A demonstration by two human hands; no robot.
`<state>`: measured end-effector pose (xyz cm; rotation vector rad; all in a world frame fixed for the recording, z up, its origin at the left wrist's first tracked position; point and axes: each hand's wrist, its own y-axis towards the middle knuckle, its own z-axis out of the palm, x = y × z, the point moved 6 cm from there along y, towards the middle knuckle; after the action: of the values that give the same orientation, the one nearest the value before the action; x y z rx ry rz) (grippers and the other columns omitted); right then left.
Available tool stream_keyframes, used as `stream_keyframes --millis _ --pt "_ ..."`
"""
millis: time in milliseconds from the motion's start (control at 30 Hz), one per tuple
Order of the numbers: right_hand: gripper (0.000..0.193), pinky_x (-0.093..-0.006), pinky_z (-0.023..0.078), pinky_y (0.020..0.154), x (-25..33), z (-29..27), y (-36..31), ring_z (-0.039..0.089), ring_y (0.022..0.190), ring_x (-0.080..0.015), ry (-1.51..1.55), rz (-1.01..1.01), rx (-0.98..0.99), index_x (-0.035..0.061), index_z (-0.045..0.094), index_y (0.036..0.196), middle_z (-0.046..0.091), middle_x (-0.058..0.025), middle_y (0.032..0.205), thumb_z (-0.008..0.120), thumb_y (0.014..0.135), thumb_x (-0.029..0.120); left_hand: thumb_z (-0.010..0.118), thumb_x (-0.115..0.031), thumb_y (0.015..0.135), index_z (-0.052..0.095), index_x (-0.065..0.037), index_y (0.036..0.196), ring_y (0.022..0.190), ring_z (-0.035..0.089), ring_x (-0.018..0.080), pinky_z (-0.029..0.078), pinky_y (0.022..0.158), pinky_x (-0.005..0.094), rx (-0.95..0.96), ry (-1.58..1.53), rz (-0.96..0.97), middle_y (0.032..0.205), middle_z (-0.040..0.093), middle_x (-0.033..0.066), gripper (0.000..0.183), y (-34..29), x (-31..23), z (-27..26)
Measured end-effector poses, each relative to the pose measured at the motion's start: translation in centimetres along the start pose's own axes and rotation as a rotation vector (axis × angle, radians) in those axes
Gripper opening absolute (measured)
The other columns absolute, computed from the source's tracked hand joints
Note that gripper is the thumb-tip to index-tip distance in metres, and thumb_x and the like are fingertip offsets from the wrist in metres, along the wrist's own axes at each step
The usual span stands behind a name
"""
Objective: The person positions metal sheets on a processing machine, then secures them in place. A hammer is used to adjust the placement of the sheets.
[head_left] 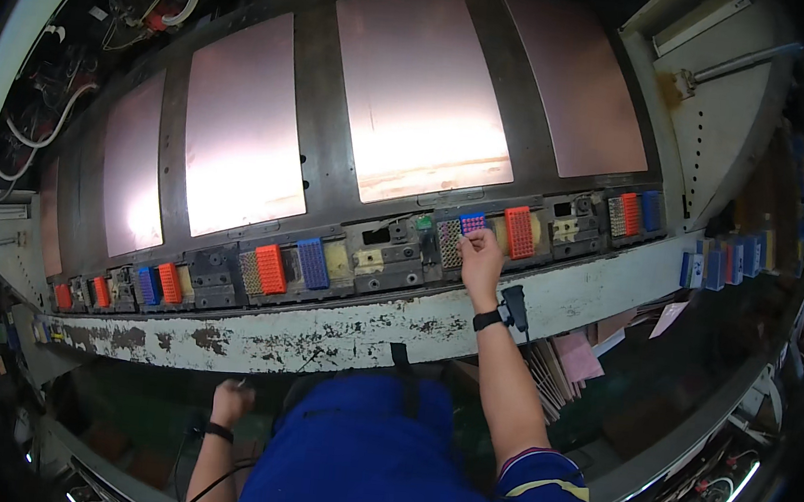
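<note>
My right hand (481, 256) reaches to the machine's front edge with its fingers pinched together. Whatever lies between the fingertips is too small to make out. It partly covers a blue perforated block (472, 223) dotted with pink. Close beside the fingers stands a grey block with rows of holes (449, 244), and on the other side a red perforated block (519, 233). My left hand (233, 402) hangs low in front of the machine, fingers curled closed; I cannot make out what they hold, if anything.
Several copper-coloured sheets, one of them a wide sheet (422, 88), lie on the dark machine bed (315, 97). More blocks, among them a red block (271, 268) and a blue block (313, 263), line the front. A chipped white rail (355, 338) runs below. Boards (578, 357) stand at right.
</note>
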<state>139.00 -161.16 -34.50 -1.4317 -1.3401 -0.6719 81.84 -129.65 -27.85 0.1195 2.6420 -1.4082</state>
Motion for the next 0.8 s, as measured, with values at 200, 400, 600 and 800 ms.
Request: stream_keyframes --millis 200,400,600,800 --pt "0.009 -0.0435 0.052 0.07 2.3 2.2 0.2 0.066 0.079 -0.0382 -0.404 -0.388 0.104 -0.0008 0.06 0.094 0.066 -0.0193 0.085 0.066 0.09 0.005 0.075 -0.018 0.087 0.062 0.001 0.112 0.09 0.069 0.0234 0.056 0.079 0.0361 0.496 -0.045 0.117 0.093 0.069 0.0118 0.034 -3.2 12.0 4.4" --pt "0.008 -0.0464 0.051 0.071 2.7 3.4 -0.1 0.064 0.083 -0.0422 -0.494 -0.434 0.079 -0.0004 0.06 0.093 0.065 -0.0212 0.087 0.065 0.088 0.003 0.075 -0.014 0.088 0.064 0.003 0.116 0.089 0.069 0.02 0.055 0.078 0.0319 0.101 -0.119 0.012 0.096 0.072 0.0119 0.034 -1.8 1.5 3.9" --pt "0.007 -0.0474 0.05 0.074 2.9 4.0 -0.2 0.063 0.084 -0.0417 -0.555 -0.433 0.096 -0.0002 0.062 0.09 0.064 -0.0201 0.087 0.066 0.085 0.002 0.073 -0.011 0.09 0.062 0.004 0.121 0.089 0.069 0.0179 0.055 0.08 0.031 0.204 -0.412 0.164 0.099 0.073 0.0107 0.035 2.4 -6.1 3.0" --pt "0.006 -0.0453 0.051 0.075 2.9 4.5 -0.2 0.063 0.083 -0.0409 -0.553 -0.514 0.106 -0.0008 0.065 0.087 0.065 -0.0194 0.087 0.069 0.082 -0.001 0.072 -0.01 0.09 0.062 0.003 0.119 0.09 0.068 0.0169 0.054 0.081 0.0307 0.263 -0.347 0.257 0.098 0.072 0.0099 0.033 4.6 -9.8 2.8"
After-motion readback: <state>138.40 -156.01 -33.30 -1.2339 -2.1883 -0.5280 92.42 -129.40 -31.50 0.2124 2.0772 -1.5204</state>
